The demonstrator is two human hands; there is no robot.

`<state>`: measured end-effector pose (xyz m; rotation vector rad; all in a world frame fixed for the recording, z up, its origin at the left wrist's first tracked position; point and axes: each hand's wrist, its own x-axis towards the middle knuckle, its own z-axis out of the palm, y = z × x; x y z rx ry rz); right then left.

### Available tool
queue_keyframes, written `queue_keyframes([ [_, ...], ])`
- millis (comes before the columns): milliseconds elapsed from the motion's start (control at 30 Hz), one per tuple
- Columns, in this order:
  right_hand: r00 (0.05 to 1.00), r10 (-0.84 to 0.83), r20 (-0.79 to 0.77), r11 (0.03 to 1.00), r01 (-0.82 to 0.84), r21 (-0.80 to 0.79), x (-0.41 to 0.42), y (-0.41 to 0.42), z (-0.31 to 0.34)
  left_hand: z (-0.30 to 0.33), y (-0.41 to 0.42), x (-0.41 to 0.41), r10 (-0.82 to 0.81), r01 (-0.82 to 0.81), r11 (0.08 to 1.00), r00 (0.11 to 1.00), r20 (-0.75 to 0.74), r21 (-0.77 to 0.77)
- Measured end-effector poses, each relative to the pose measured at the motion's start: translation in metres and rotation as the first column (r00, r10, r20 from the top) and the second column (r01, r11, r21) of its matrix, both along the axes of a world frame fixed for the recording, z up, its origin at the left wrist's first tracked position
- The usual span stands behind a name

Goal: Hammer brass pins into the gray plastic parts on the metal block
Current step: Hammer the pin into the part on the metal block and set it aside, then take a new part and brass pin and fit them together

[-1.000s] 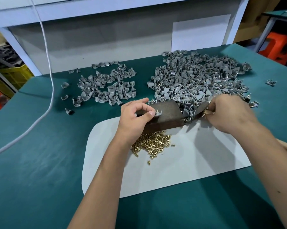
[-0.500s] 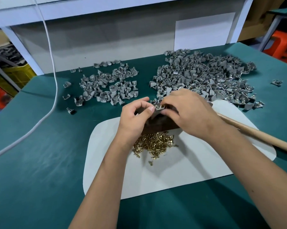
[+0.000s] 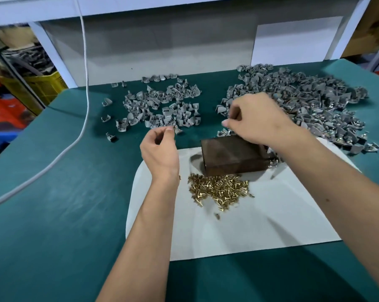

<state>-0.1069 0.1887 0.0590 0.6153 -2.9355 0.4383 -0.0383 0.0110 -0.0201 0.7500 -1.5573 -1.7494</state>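
One block (image 3: 234, 155), dark metal, on the far part of one white mat (image 3: 260, 225); its top is bare. One heap of brass pins (image 3: 220, 189), too many to count, touching the block's near face at 6 o'clock, with a few strays toward 7 o'clock. Two heaps of gray parts, uncounted: left heap (image 3: 162, 110) at 11 o'clock of the block, right heap (image 3: 304, 105) at 1 o'clock, larger and denser, its near fringe reaching the mat's far right corner. About four loose parts lie at 9 o'clock of the left heap. One white cord (image 3: 84, 94) hangs from above and trails off toward 8 o'clock. Two hands. Left hand (image 3: 160, 149): fingers curled, thumb and forefinger pinched at the near edge of the left heap, on a small gray part as far as can be told. Right hand (image 3: 254, 120): raised over the block's far edge, fingers curled inward; what it holds, if anything, cannot be told. Against half a second ago: both hands were together on the block, a part between them; now they are apart and the left has gone to the left heap. The wooden handle then seen at 3 o'clock is out of sight. Edges: green table (image 3: 53, 214), left edge running toward 10 o'clock, back edge under a gray panel (image 3: 162, 46). Open room at 7 to 9 o'clock of the mat and on the mat's near half.
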Motion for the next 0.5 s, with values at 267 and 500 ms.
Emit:
queue_keyframes([
  [267,0.967,0.198,0.163,0.945,-0.232,0.229,-0.039,-0.079,-0.018,0.001,-0.005,0.000,0.108,-0.105,0.989,0.994,-0.023,0.105],
  [500,0.961,0.231,0.155,0.934,-0.264,0.243,-0.054,-0.103,-0.032,-0.001,-0.006,-0.001,0.083,-0.081,0.991,0.996,-0.016,0.109],
])
